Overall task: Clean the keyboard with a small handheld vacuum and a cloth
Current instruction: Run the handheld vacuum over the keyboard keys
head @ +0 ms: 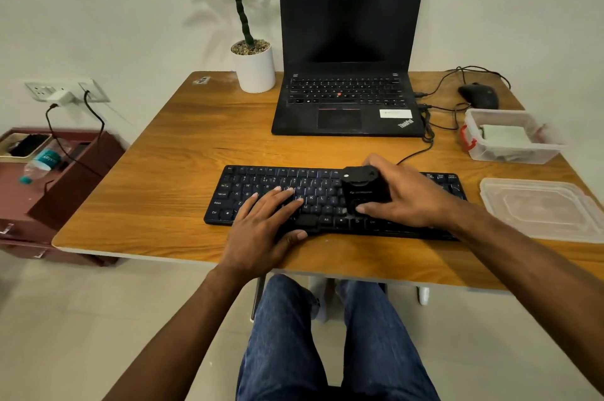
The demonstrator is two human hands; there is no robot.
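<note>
The right hand (408, 198) grips a small black handheld vacuum (362, 190), its fingers (376, 161) curled over the far side and the thumb pressed against the near side. The vacuum sits on the right-centre keys of a flat black full-width keyboard (261, 185), with a small white dot showing on its rounded top. The left hand (264, 224) lies flat on the keyboard's left-centre keys, its fingers (287, 196) straight and released, holding nothing, with the thumb resting along the near edge by the space bar.

The keyboard lies across the near part of a wooden table (157, 191) with a pale edge. A thin black cable (415, 155) runs from the keyboard's far edge toward an open black laptop (349, 51) with a dark screen, which stands at the back of the table. Just left of the laptop stands a white cylindrical pot with a green leafy plant (253, 67), pebbles on its soil. Right of the laptop, near the far right corner, lies a black computer mouse (478, 95) with its cable looped behind it. Nearer, along the right edge, sits a clear plastic box with red clips (510, 136) holding a pale folded cloth (503, 136). Its clear plastic lid (539, 207) lies flat just beside the keyboard's right end.

Below the table edge show the person's blue jeans (310, 342). On the left, a dark red low cabinet (65, 178) carries a plastic water bottle (42, 162) lying on its side.
</note>
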